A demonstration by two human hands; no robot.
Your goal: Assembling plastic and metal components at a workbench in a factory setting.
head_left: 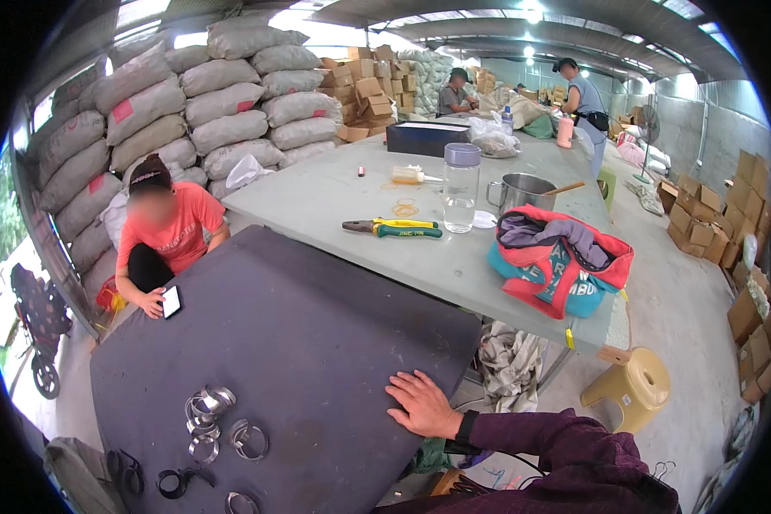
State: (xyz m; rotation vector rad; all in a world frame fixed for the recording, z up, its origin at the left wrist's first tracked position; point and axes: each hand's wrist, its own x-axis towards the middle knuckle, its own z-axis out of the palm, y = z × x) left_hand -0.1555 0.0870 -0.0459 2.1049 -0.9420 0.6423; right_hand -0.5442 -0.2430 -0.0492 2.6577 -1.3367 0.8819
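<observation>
My right hand (424,404) rests palm down on the dark table (317,343), near its right edge, fingers spread and holding nothing. A dark maroon sleeve and a black wristband cover that arm. My left hand does not show. Toward the lower left of the table, apart from my hand, lies a cluster of shiny metal rings (204,415), thin bands that look like hose clamps. Beside it are another few metal rings (248,439) and a single ring (242,503) at the lower edge. Black rings (173,483) lie to their left.
A seated person (173,227) at the table's far left holds a phone (171,301). On the adjoining grey table (317,193) are pliers (392,228), a clear bottle (461,193), a metal mug (522,190) and a cloth bag (561,261). A yellow stool (630,390) stands right; stacked sacks (223,103) rise behind.
</observation>
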